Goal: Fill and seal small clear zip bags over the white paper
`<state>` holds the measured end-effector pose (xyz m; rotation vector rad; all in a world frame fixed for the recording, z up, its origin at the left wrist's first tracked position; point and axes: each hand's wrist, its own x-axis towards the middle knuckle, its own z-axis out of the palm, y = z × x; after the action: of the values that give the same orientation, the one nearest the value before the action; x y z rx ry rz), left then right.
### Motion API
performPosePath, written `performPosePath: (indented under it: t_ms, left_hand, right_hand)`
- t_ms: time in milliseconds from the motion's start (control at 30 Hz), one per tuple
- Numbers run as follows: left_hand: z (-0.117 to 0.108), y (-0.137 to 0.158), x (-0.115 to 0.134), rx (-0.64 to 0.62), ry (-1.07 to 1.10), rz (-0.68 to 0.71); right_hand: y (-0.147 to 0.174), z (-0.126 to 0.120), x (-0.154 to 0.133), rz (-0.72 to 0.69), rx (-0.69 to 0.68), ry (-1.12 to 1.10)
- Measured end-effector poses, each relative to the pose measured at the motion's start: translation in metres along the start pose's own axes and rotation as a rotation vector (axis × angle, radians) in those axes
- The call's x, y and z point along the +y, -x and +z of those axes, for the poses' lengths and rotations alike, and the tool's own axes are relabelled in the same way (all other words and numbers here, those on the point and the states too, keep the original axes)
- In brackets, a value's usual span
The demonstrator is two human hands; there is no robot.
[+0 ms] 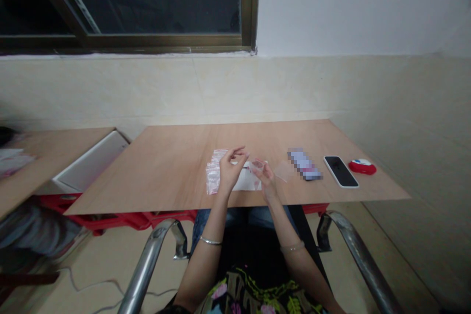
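Note:
My right hand (268,182) is closed on a small clear plastic bag (256,163) just above the table. Facing it, my left hand (230,169) has its thumb and fingers brought together in a pinch; whatever is between them is too small to make out. Beneath both hands lies a white sheet of paper (241,185), with a small dark mark or item near its top. An overlapping row of clear plastic bags (212,176) with pinkish edges lies left of the paper. To the right of my right hand is a flat transparent piece of plastic (283,170).
On the wooden table (176,157), a blurred-out flat item (304,164), a white-edged phone (341,171) and a red-and-white case (362,167) lie to the right. Metal armrests (150,260) flank me. A white box (91,162) and another table stand left.

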<state>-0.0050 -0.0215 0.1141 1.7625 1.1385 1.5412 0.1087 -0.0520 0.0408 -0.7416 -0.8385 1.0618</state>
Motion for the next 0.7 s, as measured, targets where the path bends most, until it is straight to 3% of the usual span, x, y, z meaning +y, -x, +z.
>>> performPosePath:
  t_ms: [133,300,533,700]
  left_hand:
    - [-0.003,0.005,0.020,-0.128,-0.063,0.076]
    - [-0.001,0.009,0.020,-0.238,-0.056,0.065]
    - [0.001,0.005,-0.001,-0.044,-0.036,-0.054]
    - [0.009,0.013,-0.043,-0.061,-0.116,-0.150]
  right_hand:
    - [0.000,0.002,-0.003,-0.021,-0.017,0.042]
    - [-0.001,0.001,-0.002,-0.048,-0.002,0.044]
    - [-0.001,0.000,-0.001,-0.009,0.009,0.023]
    - [-0.001,-0.001,0.001,-0.010,0.006,0.028]
